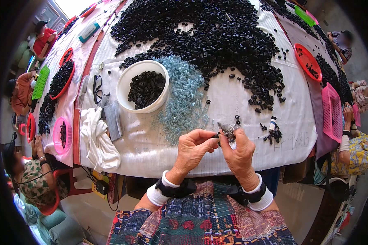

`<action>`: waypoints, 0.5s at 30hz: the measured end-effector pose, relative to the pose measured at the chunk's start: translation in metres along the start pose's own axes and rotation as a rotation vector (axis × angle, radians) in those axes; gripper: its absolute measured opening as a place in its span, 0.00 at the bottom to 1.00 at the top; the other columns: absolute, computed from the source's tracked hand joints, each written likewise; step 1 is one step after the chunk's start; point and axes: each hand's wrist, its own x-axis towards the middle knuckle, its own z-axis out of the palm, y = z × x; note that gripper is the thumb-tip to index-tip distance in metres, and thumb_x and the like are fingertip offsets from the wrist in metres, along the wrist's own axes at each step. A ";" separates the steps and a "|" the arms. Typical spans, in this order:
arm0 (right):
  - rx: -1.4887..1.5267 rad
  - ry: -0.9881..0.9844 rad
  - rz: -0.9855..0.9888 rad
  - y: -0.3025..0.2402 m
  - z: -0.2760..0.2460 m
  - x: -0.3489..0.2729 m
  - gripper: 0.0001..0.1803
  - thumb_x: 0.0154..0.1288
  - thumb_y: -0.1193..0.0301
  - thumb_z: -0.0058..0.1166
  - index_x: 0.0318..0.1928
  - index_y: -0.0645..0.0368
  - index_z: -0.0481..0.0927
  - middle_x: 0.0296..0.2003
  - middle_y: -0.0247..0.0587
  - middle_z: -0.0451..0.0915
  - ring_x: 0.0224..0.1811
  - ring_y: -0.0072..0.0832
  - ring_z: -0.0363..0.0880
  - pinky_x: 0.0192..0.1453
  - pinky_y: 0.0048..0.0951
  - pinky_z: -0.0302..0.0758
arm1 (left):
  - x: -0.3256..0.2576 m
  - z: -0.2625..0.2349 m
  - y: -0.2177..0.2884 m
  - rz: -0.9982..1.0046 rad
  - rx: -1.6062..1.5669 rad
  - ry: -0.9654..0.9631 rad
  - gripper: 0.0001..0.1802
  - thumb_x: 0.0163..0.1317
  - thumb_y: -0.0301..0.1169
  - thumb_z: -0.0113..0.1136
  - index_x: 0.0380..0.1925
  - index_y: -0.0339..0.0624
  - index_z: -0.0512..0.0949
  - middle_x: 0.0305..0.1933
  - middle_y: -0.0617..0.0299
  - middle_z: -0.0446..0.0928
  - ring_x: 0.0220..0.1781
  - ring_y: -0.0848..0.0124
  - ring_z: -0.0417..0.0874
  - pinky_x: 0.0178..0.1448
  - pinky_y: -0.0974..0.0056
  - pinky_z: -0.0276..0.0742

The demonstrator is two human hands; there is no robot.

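My left hand [192, 150] pinches a small black cylindrical piece [216, 135] between thumb and fingertips. Its free end points toward my right hand [239, 154], whose thumb and forefinger close together right beside it. What the right fingers grip is too small to make out. Just behind them is a little cluster of greyish, shiny bits [229, 127], partly hidden by the right hand. Beyond both hands spreads a band of tiny clear bluish pieces [180, 94]. A white tub [121, 89] to its left contains black pieces [147, 87]. Past these lies a large heap of black cylindrical pieces [208, 36].
Eyeglasses [97, 90], a folded grey cloth-like item [113, 119] and a crumpled white cloth [95, 136] lie at left. A white, dark-banded cylinder [272, 123] stands among loose black pieces at right. Other people sit along both sides near red, pink and green trays.
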 end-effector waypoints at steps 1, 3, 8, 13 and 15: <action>-0.011 -0.004 0.010 0.000 0.000 -0.001 0.11 0.47 0.85 0.57 0.33 0.64 0.72 0.26 0.45 0.74 0.26 0.40 0.75 0.28 0.33 0.71 | 0.000 0.000 0.000 -0.001 0.000 0.001 0.09 0.57 0.24 0.61 0.38 0.32 0.78 0.32 0.58 0.80 0.32 0.75 0.81 0.34 0.73 0.79; -0.021 -0.009 0.022 0.001 0.000 -0.002 0.11 0.47 0.85 0.57 0.32 0.63 0.72 0.26 0.45 0.74 0.26 0.40 0.75 0.28 0.34 0.72 | 0.000 0.001 -0.001 -0.034 0.006 -0.006 0.10 0.57 0.24 0.61 0.38 0.32 0.78 0.33 0.57 0.81 0.32 0.74 0.82 0.34 0.73 0.79; -0.072 -0.077 0.108 0.001 -0.001 0.000 0.09 0.48 0.83 0.56 0.30 0.64 0.71 0.24 0.47 0.74 0.26 0.44 0.75 0.28 0.36 0.71 | 0.001 0.004 -0.002 -0.080 -0.002 0.013 0.10 0.58 0.25 0.60 0.38 0.32 0.78 0.32 0.57 0.81 0.33 0.74 0.82 0.33 0.73 0.79; -0.061 -0.109 0.149 0.006 -0.001 0.000 0.08 0.49 0.83 0.55 0.29 0.64 0.70 0.23 0.49 0.73 0.26 0.45 0.75 0.27 0.38 0.71 | 0.002 0.006 -0.006 -0.130 0.002 0.023 0.10 0.58 0.27 0.60 0.38 0.32 0.78 0.31 0.58 0.81 0.32 0.74 0.82 0.32 0.73 0.79; -0.067 -0.119 0.146 0.007 0.000 0.001 0.08 0.49 0.83 0.55 0.29 0.64 0.70 0.23 0.49 0.73 0.26 0.46 0.74 0.28 0.38 0.71 | 0.005 0.006 -0.004 -0.181 0.030 0.018 0.11 0.58 0.28 0.60 0.38 0.32 0.78 0.31 0.58 0.81 0.32 0.74 0.82 0.32 0.72 0.79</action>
